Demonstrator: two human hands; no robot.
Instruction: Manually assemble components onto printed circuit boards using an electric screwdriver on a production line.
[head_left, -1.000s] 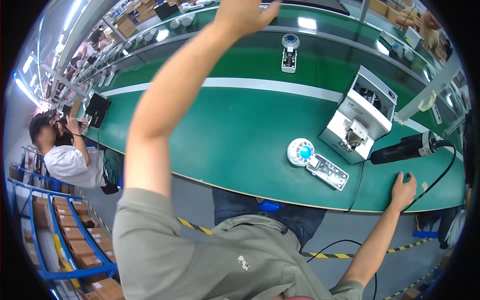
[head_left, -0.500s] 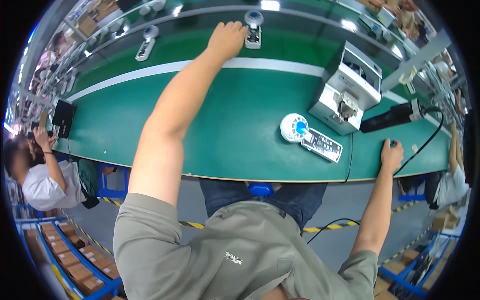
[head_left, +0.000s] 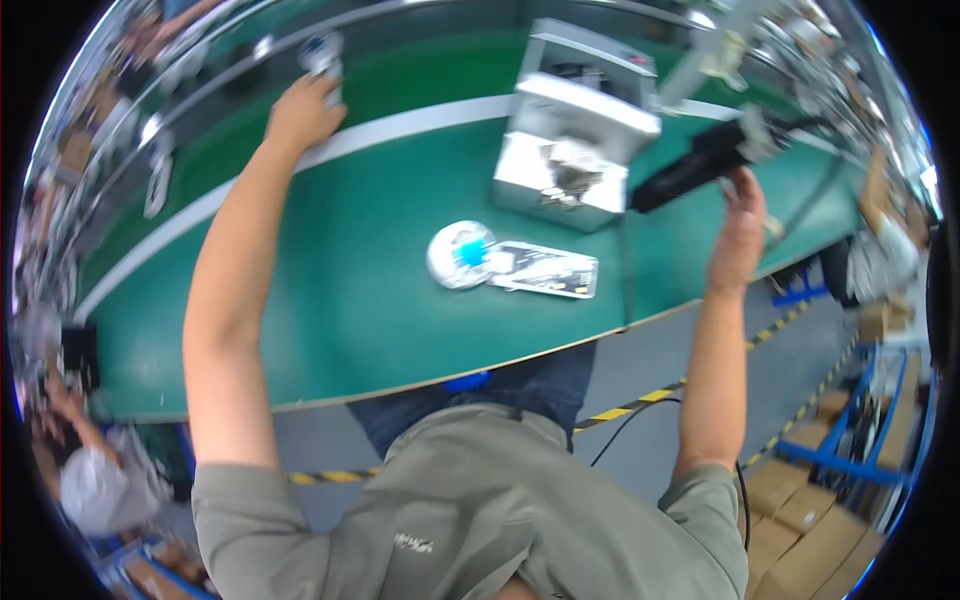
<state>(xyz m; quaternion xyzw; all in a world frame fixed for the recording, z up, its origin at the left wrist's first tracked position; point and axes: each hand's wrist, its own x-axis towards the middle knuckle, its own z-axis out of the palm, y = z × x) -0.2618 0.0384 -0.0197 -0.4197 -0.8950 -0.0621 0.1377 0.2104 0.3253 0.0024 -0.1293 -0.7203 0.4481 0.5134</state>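
My left hand (head_left: 305,115) reaches far across to the belt, its fingers closed on the handle of a white round-headed device (head_left: 322,52). Most of that handle is hidden by the hand. My right hand (head_left: 738,235) is raised at the right, fingers stretched, just under the black cylindrical power screwdriver (head_left: 690,172); whether they touch is blurred. In front of me lies another white device (head_left: 462,255) with a blue-centred round head and an opened handle showing its inner parts (head_left: 545,268).
A grey box-shaped machine (head_left: 565,175) with a metal mechanism stands right of centre on the green table (head_left: 350,290). A pale strip (head_left: 420,122) divides the table from the belt. Another handle-shaped part (head_left: 158,182) is on the belt at left. A person (head_left: 110,480) sits at far left.
The view has turned, so the table's things appear further left. My right hand has risen from the table's near edge to the screwdriver and its fingers have straightened. My left hand now grasps the far device.
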